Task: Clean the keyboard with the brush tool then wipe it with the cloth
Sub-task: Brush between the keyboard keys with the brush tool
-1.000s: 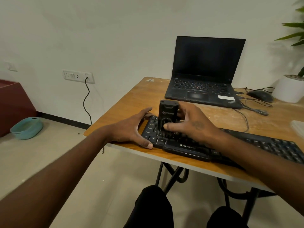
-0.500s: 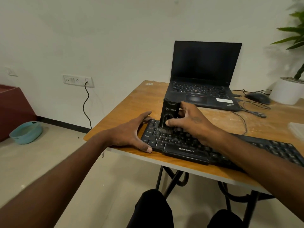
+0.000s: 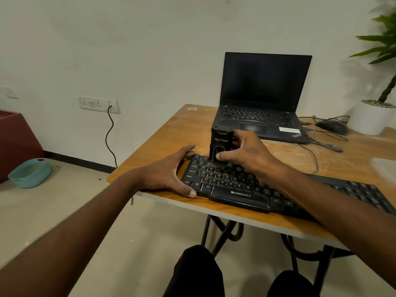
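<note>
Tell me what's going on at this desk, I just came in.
A person is brushing a black keyboard on a wooden table. The right hand holds an upright black brush tool, bristles on the upper-left keys; the left hand steadies the keyboard's left end. An open black laptop sits behind.

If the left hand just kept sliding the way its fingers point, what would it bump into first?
The left hand points right, along the table. It already touches the keyboard at its left end, so that comes first; further on, probably the brush tool, though depth is unclear.

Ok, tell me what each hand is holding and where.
Right hand grips the brush tool around its upright body; left hand braces the keyboard at its left end.
</note>
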A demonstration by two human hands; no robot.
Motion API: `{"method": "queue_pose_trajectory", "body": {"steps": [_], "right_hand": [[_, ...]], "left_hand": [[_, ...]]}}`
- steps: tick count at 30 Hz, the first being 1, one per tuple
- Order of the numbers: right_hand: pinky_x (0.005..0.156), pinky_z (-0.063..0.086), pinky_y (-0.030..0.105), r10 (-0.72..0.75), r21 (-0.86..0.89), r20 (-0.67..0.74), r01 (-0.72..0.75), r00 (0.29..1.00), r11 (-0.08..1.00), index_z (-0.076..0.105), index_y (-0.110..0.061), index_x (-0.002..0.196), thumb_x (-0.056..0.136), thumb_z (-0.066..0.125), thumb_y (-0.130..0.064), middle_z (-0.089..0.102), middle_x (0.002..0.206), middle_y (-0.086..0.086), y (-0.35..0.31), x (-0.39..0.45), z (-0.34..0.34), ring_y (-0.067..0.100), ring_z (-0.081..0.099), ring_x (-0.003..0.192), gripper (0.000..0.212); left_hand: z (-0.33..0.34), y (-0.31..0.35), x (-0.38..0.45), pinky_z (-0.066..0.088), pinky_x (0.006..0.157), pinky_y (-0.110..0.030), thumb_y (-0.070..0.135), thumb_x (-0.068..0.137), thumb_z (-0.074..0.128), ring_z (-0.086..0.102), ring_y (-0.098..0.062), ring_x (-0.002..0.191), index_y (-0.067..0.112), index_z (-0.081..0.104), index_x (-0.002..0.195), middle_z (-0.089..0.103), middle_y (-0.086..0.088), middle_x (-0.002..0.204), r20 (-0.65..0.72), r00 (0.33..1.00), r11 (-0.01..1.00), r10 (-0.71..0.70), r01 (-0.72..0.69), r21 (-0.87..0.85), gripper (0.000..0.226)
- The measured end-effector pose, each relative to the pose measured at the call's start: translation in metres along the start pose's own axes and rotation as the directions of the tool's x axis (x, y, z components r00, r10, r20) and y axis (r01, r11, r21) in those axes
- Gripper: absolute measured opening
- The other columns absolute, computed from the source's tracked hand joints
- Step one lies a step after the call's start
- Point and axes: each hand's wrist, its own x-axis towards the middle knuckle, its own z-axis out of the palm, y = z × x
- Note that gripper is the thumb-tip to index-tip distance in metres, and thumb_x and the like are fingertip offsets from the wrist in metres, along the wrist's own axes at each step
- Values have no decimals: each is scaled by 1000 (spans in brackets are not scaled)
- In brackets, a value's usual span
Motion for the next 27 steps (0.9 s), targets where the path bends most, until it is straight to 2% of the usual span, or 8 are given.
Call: {"method": "queue_pose_trajectory", "body": {"steps": [6, 11, 15, 19, 21, 23, 25, 27], "right_hand": [[82, 53, 13, -127, -6, 191, 130, 973, 991, 64, -33, 118, 78, 82, -11, 71, 110, -13, -10, -51, 9, -5, 64, 103, 49], [87, 55, 26, -76, -121, 13, 77, 997, 990, 65, -25, 117, 77, 84, -20, 72, 107, -10, 9, -3, -5, 2, 67, 99, 44], [73, 47, 15, -38, -138, -74, 27, 997, 990, 64, -22, 117, 77, 84, -17, 68, 102, -12, 18, 27, -15, 7, 66, 100, 45], [88, 55, 26, -64, -115, 15, 65, 998, 991, 62, -28, 117, 78, 84, -20, 70, 110, -9, 9, -4, -6, 3, 65, 102, 46], [89, 55, 23, -117, -74, 127, 127, 985, 989, 62, -31, 121, 79, 83, -19, 70, 113, -11, 4, -29, 0, 1, 64, 105, 49], [87, 54, 17, -173, -57, 192, 187, 966, 981, 61, -35, 121, 79, 83, -17, 70, 113, -14, 1, -40, 1, -2, 63, 106, 50], [86, 53, 16, -185, -95, 174, 204, 967, 974, 63, -31, 122, 79, 83, -17, 70, 112, -15, 3, -33, -2, -4, 63, 104, 48], [86, 53, 17, -181, -153, 90, 193, 979, 969, 64, -30, 120, 79, 83, -20, 70, 109, -16, 9, -13, -8, -4, 63, 102, 47]], "left_hand": [[-1, -2, 1, 46, 119, -42, 58, 60, 97, 43, -11, 146, 57, 5, 162, 34, 13, 163, -1, 1000, 1000, 30, -30, -2, 138], [0, 2, -1, 47, 107, -25, 48, 63, 96, 46, -8, 139, 52, 4, 164, 34, 13, 157, 1, 1000, 1000, 0, 0, 6, 136], [-1, 5, -3, 45, 101, -18, 38, 70, 97, 44, -9, 137, 50, 4, 165, 32, 10, 160, 8, 1000, 1000, -10, 10, 0, 134], [-3, 6, -4, 50, 105, -23, 41, 69, 98, 47, -9, 136, 54, 3, 163, 31, 10, 162, 37, 999, 1000, -10, 10, -13, 135], [-4, 8, -3, 50, 114, -36, 45, 65, 99, 47, -11, 141, 60, 3, 161, 31, 10, 164, 71, 997, 1000, 8, -7, -20, 136], [-4, 14, 0, 48, 117, -36, 42, 66, 101, 44, -8, 144, 61, 3, 160, 29, 13, 165, 101, 994, 999, 38, -35, -28, 137], [-2, 24, 7, 46, 114, -26, 34, 69, 100, 41, -2, 143, 60, 4, 159, 27, 17, 164, 115, 991, 997, 71, -70, -17, 133], [2, 28, 11, 47, 112, -27, 36, 68, 99, 43, -4, 142, 61, 5, 159, 29, 19, 161, 112, 991, 997, 74, -73, -18, 133]]}}
